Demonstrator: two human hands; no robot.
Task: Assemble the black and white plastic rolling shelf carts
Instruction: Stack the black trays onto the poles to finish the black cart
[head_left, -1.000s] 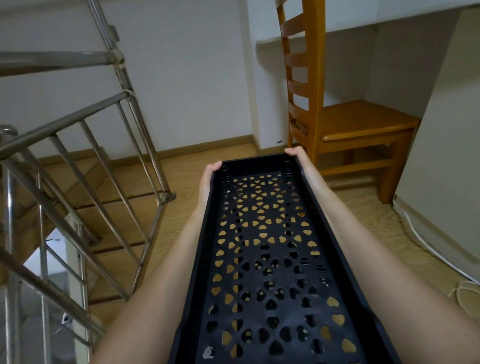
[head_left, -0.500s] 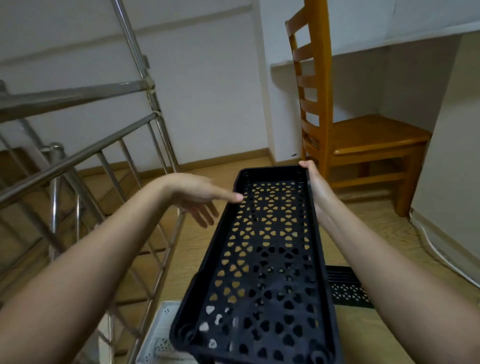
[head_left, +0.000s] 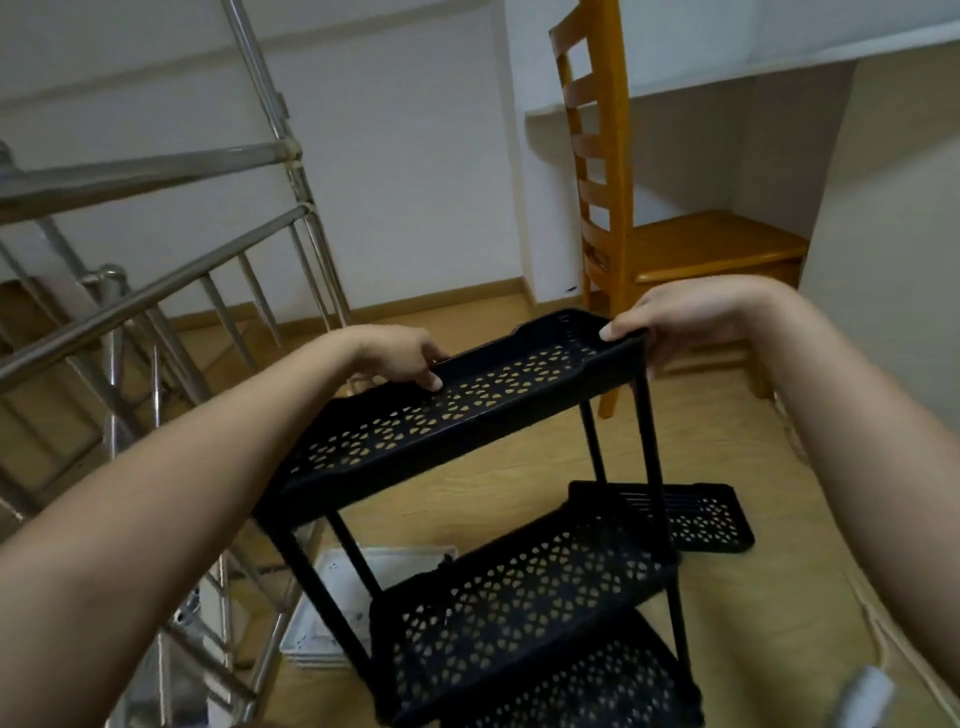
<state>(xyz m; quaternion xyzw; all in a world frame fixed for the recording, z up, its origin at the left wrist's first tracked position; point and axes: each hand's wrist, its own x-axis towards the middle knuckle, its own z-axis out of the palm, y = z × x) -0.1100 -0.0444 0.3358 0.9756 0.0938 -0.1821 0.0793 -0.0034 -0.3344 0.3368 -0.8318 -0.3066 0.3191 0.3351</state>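
Wooden floor (head_left: 493, 483) carries the black cart (head_left: 467, 623), with a steel stair railing (head_left: 156, 291) on the left and a wooden chair (head_left: 711, 249) at the far wall. I read three perforated tiers joined by black posts (head_left: 653, 467). The left hand (head_left: 400, 353) grips the long rim of the top tray (head_left: 467, 410), fingers curled over the edge into the tray. The right hand (head_left: 691, 312) pinches the far end corner, thumb on the rim, fingers behind it. One loose black tray (head_left: 711, 519) lies on the floor just beyond the cart. White trays (head_left: 332, 597) lie stacked beside the railing.
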